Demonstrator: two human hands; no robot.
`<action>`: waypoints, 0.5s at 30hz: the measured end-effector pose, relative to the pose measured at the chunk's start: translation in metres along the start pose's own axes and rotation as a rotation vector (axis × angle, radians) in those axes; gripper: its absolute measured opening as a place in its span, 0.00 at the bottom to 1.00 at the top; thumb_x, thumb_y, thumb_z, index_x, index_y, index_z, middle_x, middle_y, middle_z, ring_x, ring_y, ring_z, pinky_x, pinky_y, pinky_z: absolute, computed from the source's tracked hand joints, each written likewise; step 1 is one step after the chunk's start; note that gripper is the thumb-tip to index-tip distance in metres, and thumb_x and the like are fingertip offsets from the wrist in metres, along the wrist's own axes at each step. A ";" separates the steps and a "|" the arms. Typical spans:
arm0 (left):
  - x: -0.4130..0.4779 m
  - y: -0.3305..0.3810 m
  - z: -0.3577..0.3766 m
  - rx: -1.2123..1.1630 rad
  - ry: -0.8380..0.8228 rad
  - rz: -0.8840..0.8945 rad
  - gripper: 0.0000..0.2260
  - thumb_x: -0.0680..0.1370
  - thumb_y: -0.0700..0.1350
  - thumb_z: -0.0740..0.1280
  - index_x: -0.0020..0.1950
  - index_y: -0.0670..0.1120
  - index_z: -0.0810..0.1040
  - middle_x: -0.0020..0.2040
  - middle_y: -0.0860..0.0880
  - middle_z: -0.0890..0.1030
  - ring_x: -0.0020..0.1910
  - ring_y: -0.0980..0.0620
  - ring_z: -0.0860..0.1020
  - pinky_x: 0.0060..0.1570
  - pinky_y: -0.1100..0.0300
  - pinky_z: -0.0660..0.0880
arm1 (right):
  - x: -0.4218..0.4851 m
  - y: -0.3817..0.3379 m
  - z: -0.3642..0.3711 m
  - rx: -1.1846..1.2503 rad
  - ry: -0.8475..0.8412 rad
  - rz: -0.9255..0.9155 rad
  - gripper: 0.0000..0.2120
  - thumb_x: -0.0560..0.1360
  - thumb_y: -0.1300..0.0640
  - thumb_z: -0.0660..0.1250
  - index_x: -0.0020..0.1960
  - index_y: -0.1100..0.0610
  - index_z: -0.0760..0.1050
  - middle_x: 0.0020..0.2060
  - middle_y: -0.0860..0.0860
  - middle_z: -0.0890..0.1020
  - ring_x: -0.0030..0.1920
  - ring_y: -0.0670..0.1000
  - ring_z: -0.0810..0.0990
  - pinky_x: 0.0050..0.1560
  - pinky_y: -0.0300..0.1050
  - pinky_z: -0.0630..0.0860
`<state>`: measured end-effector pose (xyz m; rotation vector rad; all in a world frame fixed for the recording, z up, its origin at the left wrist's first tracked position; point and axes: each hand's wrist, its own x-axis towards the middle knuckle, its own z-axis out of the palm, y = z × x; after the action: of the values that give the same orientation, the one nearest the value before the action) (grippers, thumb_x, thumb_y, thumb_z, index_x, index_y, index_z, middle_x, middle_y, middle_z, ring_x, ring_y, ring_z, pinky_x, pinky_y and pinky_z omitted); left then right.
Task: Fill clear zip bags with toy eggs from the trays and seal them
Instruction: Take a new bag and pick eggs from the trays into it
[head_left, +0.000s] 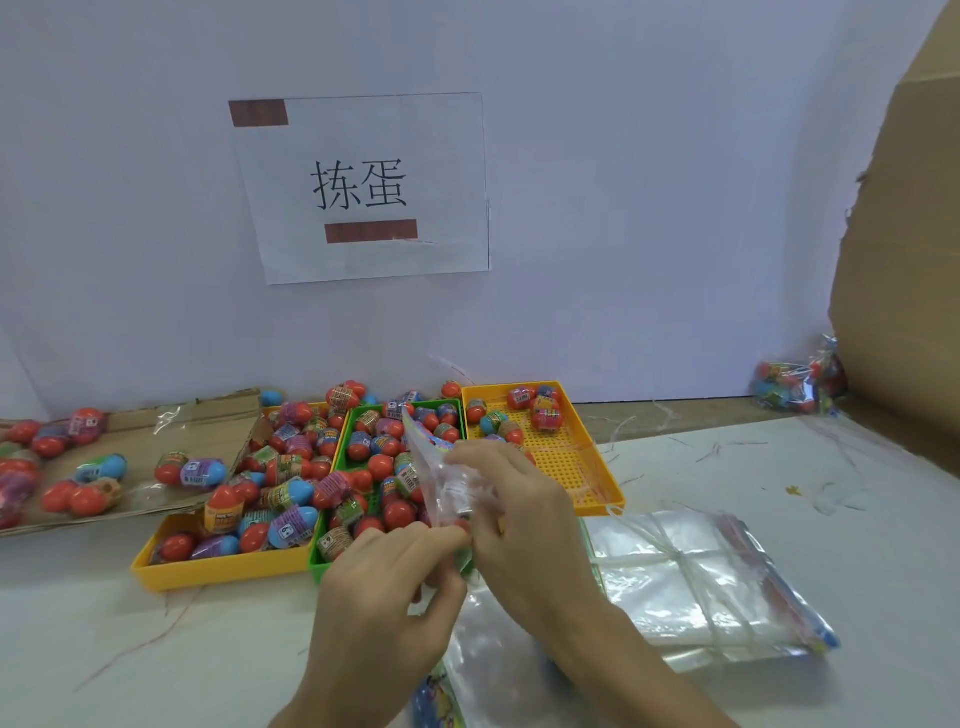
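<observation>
While both hands are meeting just below the middle of the frame, they are holding a clear zip bag (441, 478) up over the green tray (318, 566). The left hand (389, 582) is pinching the bag's lower edge with curled fingers and thumb. The right hand (519, 514) is curling its fingers round the bag from the right. Something red is showing where the fingertips are touching; whether it is an egg inside the bag, I cannot tell.

Under the bag, the green tray is brimming with toy eggs (382, 465), red halves and printed wrappers all jumbled. Just left of it a yellow tray (223, 569) is sitting piled with more, and just right of it a second yellow tray (571, 467) is carrying only a small cluster at its far end.

Moving outward, a tied stack of flat bags (691, 587) is lying on the white table (831, 493) at lower right, and a loose bag (498, 660) is spreading out beneath the wrists. At the left edge, a cardboard sheet (218, 415) is bearing scattered eggs. Far right, a filled bag (795, 387) is resting against a cardboard panel (904, 260). A paper sign (363, 187) is hanging taped on the wall at upper centre.
</observation>
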<state>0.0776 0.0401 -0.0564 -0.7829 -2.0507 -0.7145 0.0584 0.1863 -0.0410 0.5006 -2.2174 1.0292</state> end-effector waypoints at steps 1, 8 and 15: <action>0.000 0.000 0.000 0.002 0.002 0.001 0.07 0.75 0.40 0.65 0.43 0.45 0.84 0.30 0.53 0.74 0.27 0.52 0.69 0.27 0.51 0.71 | 0.000 -0.001 0.001 -0.011 -0.021 -0.017 0.21 0.72 0.67 0.64 0.61 0.52 0.79 0.56 0.43 0.82 0.53 0.44 0.80 0.49 0.45 0.80; -0.003 0.000 0.002 -0.030 0.052 0.034 0.07 0.76 0.40 0.65 0.48 0.48 0.82 0.35 0.50 0.79 0.34 0.50 0.74 0.32 0.52 0.74 | 0.004 0.006 -0.001 0.152 0.008 0.153 0.22 0.72 0.71 0.65 0.57 0.52 0.84 0.45 0.41 0.85 0.45 0.38 0.80 0.43 0.29 0.73; -0.002 -0.006 -0.011 0.030 0.181 0.055 0.08 0.69 0.43 0.65 0.41 0.48 0.85 0.55 0.47 0.74 0.55 0.51 0.70 0.57 0.58 0.65 | 0.009 0.000 -0.004 0.485 -0.319 0.288 0.09 0.73 0.67 0.68 0.45 0.56 0.84 0.37 0.48 0.84 0.38 0.52 0.84 0.35 0.54 0.82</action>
<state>0.0800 0.0278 -0.0539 -0.7282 -1.8661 -0.6962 0.0532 0.1887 -0.0332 0.5967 -2.3559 1.7675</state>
